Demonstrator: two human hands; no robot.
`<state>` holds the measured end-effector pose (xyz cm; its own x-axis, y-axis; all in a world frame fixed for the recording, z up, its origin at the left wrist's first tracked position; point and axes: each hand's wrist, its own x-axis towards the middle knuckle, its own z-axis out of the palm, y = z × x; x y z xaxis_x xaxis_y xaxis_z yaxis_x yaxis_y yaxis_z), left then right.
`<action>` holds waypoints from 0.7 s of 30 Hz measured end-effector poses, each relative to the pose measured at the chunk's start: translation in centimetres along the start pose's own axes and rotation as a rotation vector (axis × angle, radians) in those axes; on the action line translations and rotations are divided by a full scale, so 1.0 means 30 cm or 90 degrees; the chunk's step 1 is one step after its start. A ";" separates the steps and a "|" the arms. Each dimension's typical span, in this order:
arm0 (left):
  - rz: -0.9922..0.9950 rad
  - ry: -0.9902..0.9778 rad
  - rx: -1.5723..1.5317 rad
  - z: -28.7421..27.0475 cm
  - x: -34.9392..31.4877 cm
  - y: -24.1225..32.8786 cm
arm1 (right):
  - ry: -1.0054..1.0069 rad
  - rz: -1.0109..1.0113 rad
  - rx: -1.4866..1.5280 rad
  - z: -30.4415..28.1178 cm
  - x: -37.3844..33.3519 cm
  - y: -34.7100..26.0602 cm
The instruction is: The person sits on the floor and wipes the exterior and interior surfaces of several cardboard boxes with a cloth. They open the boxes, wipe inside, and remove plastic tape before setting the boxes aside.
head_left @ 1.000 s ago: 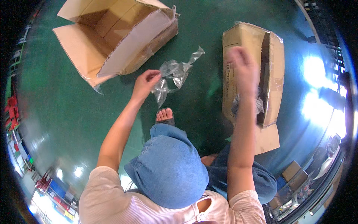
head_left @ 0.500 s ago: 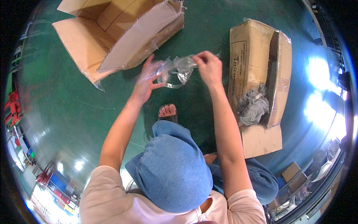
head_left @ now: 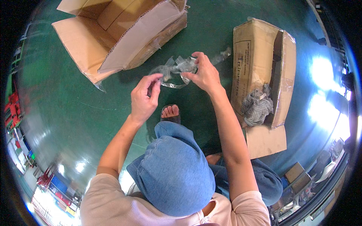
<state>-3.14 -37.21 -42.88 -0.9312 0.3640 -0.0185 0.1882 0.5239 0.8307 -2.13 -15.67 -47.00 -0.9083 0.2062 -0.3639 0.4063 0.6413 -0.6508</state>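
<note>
A crumpled strip of clear plastic film [head_left: 177, 67] hangs between my two hands above the floor, with a shiny loop drooping below it. My left hand [head_left: 145, 98] has its fingers and thumb pinched at the film's left end. On the other side, my right hand [head_left: 206, 76] holds the film's right part between thumb and bent fingers. A loose see-through tail [head_left: 221, 56] of the film sticks out past my right hand. Behind the film lies a large open cardboard box [head_left: 85, 37], its near flap a little beyond my left fingers.
To the right lies a long cardboard box [head_left: 252, 56], its opening toward the right and one flap folded out. A crumpled grey striped cloth [head_left: 257, 107] rests at its near end. My sandalled foot [head_left: 170, 112] is on the green floor [head_left: 94, 120] below my hands.
My left hand has drawn back slightly toward me, its spread fingers now closed in a pinch. The right hand's thumb has moved away from its fingers, and the film's tail now stretches further right.
</note>
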 end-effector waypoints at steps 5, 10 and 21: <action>0.020 -0.001 -0.046 0.037 0.080 0.056 | 0.069 -0.092 -0.032 0.021 -0.013 0.008; 0.138 -0.028 0.138 0.148 0.178 -0.043 | 0.123 -0.046 0.067 0.062 -0.011 0.013; 0.066 -0.299 0.098 0.209 0.330 -0.213 | 0.286 -0.105 -0.128 -0.325 -0.108 0.015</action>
<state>-11.62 -32.14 -51.86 -0.6712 0.7085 -0.2179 0.3494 0.5616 0.7500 0.03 -8.84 -39.62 -0.9296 0.3591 0.0825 0.2677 0.8120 -0.5186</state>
